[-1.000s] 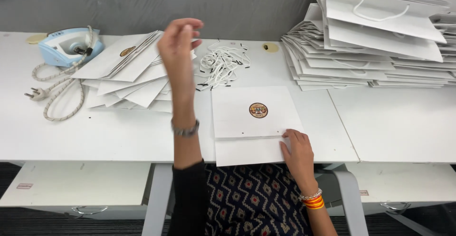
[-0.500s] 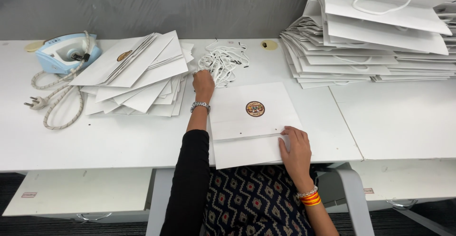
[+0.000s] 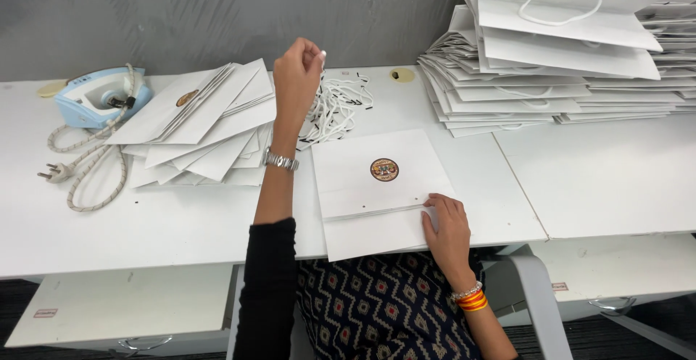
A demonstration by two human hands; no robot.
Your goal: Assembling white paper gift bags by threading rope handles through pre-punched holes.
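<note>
Moved: left hand [image 3: 296,77] lifted off the table [image 3: 145,222], fingers pinched on a cord [image 3: 319,88].
Right hand [image 3: 447,224]: flat, half open, pressing the bag [image 3: 373,193] at the front edge.

White table [image 3: 594,179] under paper bags [image 3: 377,186]

A: Where are the hands?
B: The left hand [image 3: 296,77] is raised, pinching a white cord [image 3: 316,97] from the pile [image 3: 339,108]. The right hand [image 3: 446,224] rests on the flat bag [image 3: 377,189].
A: Around them?
B: Bag stacks [image 3: 565,55], loose bags [image 3: 199,124], an iron [image 3: 101,97].
</note>
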